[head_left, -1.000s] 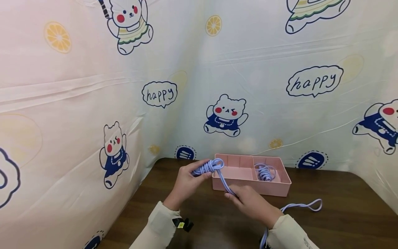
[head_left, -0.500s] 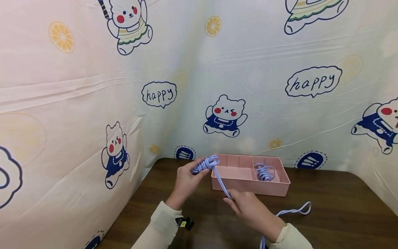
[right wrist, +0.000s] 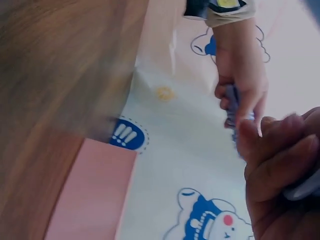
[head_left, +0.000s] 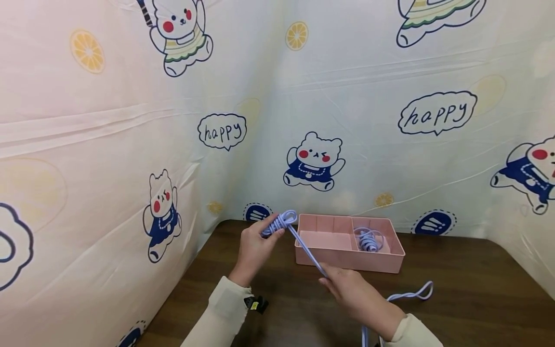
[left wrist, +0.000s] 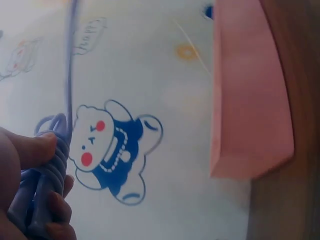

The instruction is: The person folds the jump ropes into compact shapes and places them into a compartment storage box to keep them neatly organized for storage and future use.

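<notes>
A light-blue cord (head_left: 279,221) is wound into a tight bundle with a small loop at its top end. My left hand (head_left: 256,248) grips this bundle above the table, thumb across the coils (left wrist: 59,155) in the left wrist view. From the bundle a doubled length of cord (head_left: 307,249) runs taut down to my right hand (head_left: 353,294), which pinches it between thumb and curled fingers. The right wrist view shows the right fingers (right wrist: 282,160) folded in, the left hand (right wrist: 242,85) beyond. Past the right hand the cord trails, its looped end (head_left: 427,290) over the table.
A pink two-compartment box (head_left: 347,262) stands at the back of the dark wooden table (head_left: 468,270). Its right compartment holds another wound blue cord (head_left: 368,241). A patterned cloth (head_left: 373,159) hangs behind the table and along its left side.
My left hand has moved left and slightly up with the bundle. My right hand has shifted slightly down and right, the cord between them lengthening and straightening. The trailing loop has moved left.
</notes>
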A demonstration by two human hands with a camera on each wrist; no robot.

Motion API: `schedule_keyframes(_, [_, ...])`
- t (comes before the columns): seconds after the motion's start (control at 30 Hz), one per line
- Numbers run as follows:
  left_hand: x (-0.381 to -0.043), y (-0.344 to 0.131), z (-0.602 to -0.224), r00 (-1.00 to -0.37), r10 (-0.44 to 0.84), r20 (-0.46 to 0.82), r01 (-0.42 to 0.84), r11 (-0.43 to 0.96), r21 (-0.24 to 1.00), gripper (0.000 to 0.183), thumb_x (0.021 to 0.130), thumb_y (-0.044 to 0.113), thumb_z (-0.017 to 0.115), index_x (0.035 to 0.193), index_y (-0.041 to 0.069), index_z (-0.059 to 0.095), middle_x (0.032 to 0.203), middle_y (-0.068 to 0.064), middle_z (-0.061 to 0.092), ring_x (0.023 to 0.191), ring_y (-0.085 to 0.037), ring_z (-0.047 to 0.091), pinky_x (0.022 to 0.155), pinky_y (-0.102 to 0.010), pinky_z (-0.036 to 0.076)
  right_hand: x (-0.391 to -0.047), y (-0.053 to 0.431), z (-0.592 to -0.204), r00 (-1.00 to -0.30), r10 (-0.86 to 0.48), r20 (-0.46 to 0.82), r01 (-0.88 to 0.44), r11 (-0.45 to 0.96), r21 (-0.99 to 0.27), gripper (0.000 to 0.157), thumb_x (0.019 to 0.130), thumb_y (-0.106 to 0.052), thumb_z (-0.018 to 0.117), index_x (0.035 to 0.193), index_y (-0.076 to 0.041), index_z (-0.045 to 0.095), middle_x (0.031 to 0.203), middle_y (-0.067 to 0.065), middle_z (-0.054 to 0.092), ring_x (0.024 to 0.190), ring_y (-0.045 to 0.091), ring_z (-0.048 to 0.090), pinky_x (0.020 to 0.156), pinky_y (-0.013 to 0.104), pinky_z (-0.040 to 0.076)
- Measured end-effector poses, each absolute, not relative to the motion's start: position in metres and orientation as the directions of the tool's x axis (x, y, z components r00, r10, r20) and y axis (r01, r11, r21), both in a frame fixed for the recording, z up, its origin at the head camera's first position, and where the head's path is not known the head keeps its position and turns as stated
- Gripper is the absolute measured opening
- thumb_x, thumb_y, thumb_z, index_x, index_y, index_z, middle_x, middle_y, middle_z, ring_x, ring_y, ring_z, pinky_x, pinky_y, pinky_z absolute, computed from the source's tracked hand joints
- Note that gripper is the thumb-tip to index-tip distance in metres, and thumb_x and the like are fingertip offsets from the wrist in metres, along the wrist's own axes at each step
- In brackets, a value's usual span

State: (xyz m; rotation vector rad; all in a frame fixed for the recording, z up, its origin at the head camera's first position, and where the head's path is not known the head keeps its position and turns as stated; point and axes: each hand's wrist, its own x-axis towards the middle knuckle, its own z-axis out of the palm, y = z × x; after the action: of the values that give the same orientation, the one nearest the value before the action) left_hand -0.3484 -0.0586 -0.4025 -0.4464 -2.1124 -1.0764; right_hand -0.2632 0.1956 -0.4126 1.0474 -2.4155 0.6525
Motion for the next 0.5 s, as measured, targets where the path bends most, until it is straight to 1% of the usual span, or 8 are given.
schedule_keyframes(0.07, [-0.35, -0.06, -0.403, -0.688, 0.004, 0.726, 0.567, 0.628, 0.533, 0.042, 0.08, 0.019, 0.082, 0.121, 0.018, 0.071, 0.105, -0.004, 0.07, 0.077, -0.015, 0.059, 0.063, -0.031, 0.052, -0.263, 0.197, -0.408, -0.645, -0.535, 0.545, -0.732, 0.639, -0.238, 0.011, 0.095, -0.011, 0.063, 0.105, -0.01, 0.06, 0.073, -0.013, 0.05, 0.066, 0.004, 0.05, 0.058, 0.028, 0.048])
schedule_keyframes(0.13, [-0.352, -0.06, -0.405, -0.716, 0.026, 0.697, 0.54, 0.653, 0.531, 0.042, 0.08, 0.021, 0.082, 0.121, 0.019, 0.071, 0.107, -0.003, 0.07, 0.079, -0.015, 0.059, 0.066, -0.031, 0.053, -0.262, 0.199, -0.401, -0.662, -0.514, 0.546, -0.707, 0.67, -0.226, 0.003, 0.096, -0.013, 0.062, 0.098, -0.013, 0.06, 0.07, -0.014, 0.047, 0.063, 0.004, 0.047, 0.056, 0.026, 0.046])
schedule_keyframes(0.17, [-0.353, -0.06, -0.406, -0.727, 0.043, 0.685, 0.532, 0.666, 0.523, 0.042, 0.08, 0.021, 0.082, 0.121, 0.02, 0.07, 0.109, -0.003, 0.07, 0.081, -0.015, 0.06, 0.068, -0.031, 0.053, -0.263, 0.199, -0.398, -0.665, -0.506, 0.549, -0.699, 0.681, -0.218, 0.003, 0.096, -0.014, 0.062, 0.094, -0.015, 0.059, 0.069, -0.015, 0.045, 0.061, 0.003, 0.045, 0.054, 0.024, 0.044])
schedule_keyframes(0.23, [-0.355, -0.058, -0.407, -0.753, 0.084, 0.652, 0.518, 0.688, 0.509, 0.043, 0.081, 0.023, 0.081, 0.122, 0.021, 0.07, 0.111, -0.002, 0.069, 0.085, -0.014, 0.061, 0.073, -0.032, 0.054, -0.263, 0.201, -0.39, -0.67, -0.497, 0.551, -0.689, 0.693, -0.214, 0.009, 0.096, -0.016, 0.061, 0.089, -0.017, 0.056, 0.065, -0.015, 0.039, 0.057, 0.001, 0.041, 0.051, 0.022, 0.039])
schedule_keyframes(0.33, [-0.356, -0.053, -0.409, -0.779, 0.149, 0.609, 0.516, 0.704, 0.488, 0.043, 0.081, 0.025, 0.081, 0.123, 0.021, 0.07, 0.112, -0.001, 0.069, 0.089, -0.014, 0.063, 0.078, -0.034, 0.054, -0.266, 0.205, -0.379, -0.642, -0.513, 0.571, -0.715, 0.669, -0.203, 0.014, 0.097, -0.016, 0.06, 0.086, -0.019, 0.052, 0.064, -0.015, 0.034, 0.055, 0.001, 0.036, 0.049, 0.02, 0.035])
schedule_keyframes(0.4, [-0.354, -0.05, -0.409, -0.798, 0.185, 0.574, 0.512, 0.711, 0.483, 0.044, 0.082, 0.025, 0.08, 0.124, 0.021, 0.069, 0.113, -0.001, 0.069, 0.09, -0.014, 0.062, 0.079, -0.035, 0.054, -0.268, 0.207, -0.373, -0.63, -0.519, 0.578, -0.727, 0.657, -0.202, 0.012, 0.097, -0.016, 0.059, 0.088, -0.019, 0.053, 0.065, -0.014, 0.034, 0.055, 0.001, 0.036, 0.05, 0.02, 0.036])
schedule_keyframes(0.5, [-0.352, -0.043, -0.409, -0.839, 0.236, 0.49, 0.49, 0.718, 0.494, 0.045, 0.084, 0.028, 0.078, 0.127, 0.024, 0.067, 0.118, 0.0, 0.067, 0.092, -0.014, 0.061, 0.082, -0.036, 0.053, -0.272, 0.211, -0.366, -0.599, -0.53, 0.601, -0.745, 0.645, -0.173, 0.007, 0.097, -0.015, 0.06, 0.093, -0.017, 0.055, 0.07, -0.014, 0.036, 0.058, 0.002, 0.037, 0.052, 0.02, 0.038])
